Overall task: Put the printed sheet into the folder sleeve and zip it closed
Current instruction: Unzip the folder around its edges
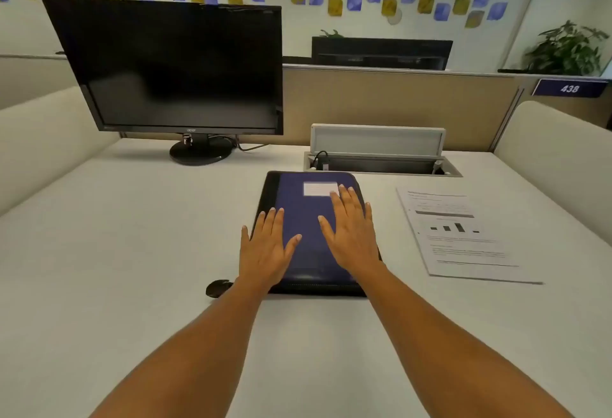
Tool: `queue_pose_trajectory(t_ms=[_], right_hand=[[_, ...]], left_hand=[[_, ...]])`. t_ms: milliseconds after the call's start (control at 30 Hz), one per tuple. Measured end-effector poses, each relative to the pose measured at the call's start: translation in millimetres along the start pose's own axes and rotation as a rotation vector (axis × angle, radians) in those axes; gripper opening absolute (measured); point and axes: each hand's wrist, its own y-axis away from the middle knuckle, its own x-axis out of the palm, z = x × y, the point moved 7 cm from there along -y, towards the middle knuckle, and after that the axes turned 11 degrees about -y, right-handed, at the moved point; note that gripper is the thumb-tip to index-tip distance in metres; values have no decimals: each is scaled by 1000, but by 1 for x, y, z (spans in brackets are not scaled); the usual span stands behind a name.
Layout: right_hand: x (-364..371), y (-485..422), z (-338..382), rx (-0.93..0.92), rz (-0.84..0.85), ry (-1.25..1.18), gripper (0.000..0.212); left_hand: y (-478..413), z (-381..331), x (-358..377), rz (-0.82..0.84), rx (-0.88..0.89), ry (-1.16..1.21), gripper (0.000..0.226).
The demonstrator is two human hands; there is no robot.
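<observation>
A blue zip folder (299, 199) with black edging and a white label lies closed on the white desk in front of me. My left hand (266, 248) rests flat on its left side, fingers spread, holding nothing. My right hand (351, 232) lies flat on its right side, fingertips near the label. The printed sheet (463, 235), with text and a small bar chart, lies flat on the desk to the right of the folder, apart from it. A black tab (217, 287) lies on the desk by the folder's near left corner.
A dark monitor (175, 69) on a round stand sits at the back left. Behind the folder an open cable hatch (381, 162) is sunk into the desk (132, 252). Partition walls enclose the desk on three sides.
</observation>
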Motion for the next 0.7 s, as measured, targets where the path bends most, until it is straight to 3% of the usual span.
queue_pose_trajectory(t_ms=[167, 433, 700], right_hand=[[26, 24, -18, 50, 110, 16, 68], [45, 47, -46, 149, 278, 81, 62], [42, 45, -55, 173, 295, 43, 58]], left_hand=[[13, 7, 19, 50, -12, 31, 67], [26, 5, 33, 89, -3, 34, 67], [26, 5, 35, 103, -6, 4, 67]])
